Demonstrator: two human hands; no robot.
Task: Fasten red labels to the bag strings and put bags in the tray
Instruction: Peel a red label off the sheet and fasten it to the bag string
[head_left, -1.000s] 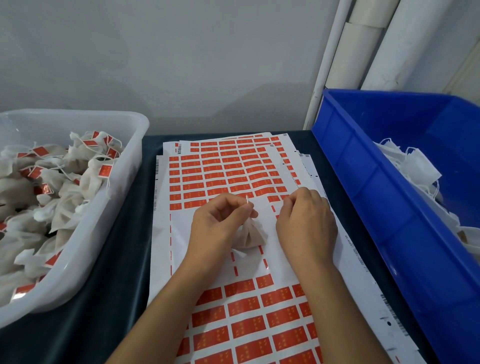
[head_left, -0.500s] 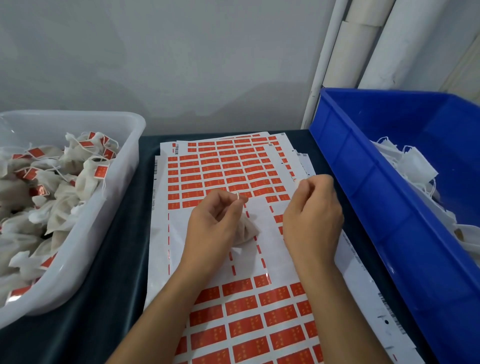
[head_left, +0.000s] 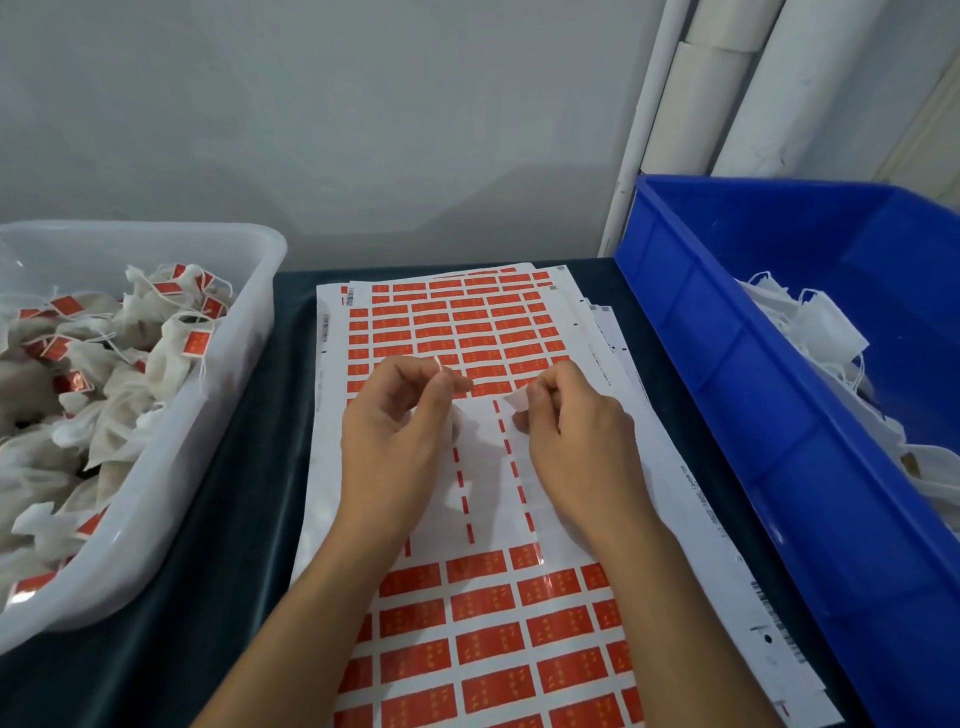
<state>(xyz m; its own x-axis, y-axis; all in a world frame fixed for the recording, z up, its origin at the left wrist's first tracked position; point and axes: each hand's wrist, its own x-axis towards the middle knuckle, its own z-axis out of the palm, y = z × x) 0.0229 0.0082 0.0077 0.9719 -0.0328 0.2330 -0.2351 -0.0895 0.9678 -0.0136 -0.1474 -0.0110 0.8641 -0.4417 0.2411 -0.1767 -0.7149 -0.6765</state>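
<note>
A dark tabletop (head_left: 244, 499) fills the middle of the frame, seen from above, with a grey wall behind it and white pipes (head_left: 727, 88) standing in the upper right. At the left edge sits a translucent white tray (head_left: 223, 332) heaped with pale cloth bags (head_left: 104, 395) that carry red labels on their strings. At the right edge a deep blue bin (head_left: 727, 395) holds a pile of white, unlabelled bags (head_left: 826, 332). Between the two containers a stack of label sheets (head_left: 467, 322) lies flat, its long axis running from the bottom of the frame toward the wall; rows of red labels (head_left: 483, 603) cover the top and bottom of the uppermost sheet, while a band across its centre is peeled bare white. Two forearms enter from the bottom and block much of that bare band. The left hand (head_left: 400, 431) has its fingers curled, thumb and forefinger pinching a thin white string (head_left: 440, 365) that points up toward the wall; a small pale bag (head_left: 458, 421) is mostly hidden behind its fingers. The right hand (head_left: 576, 436), just beside it and apart from it, pinches a small pale label piece (head_left: 514, 401) at its fingertips; the colour of its face cannot be made out.
</note>
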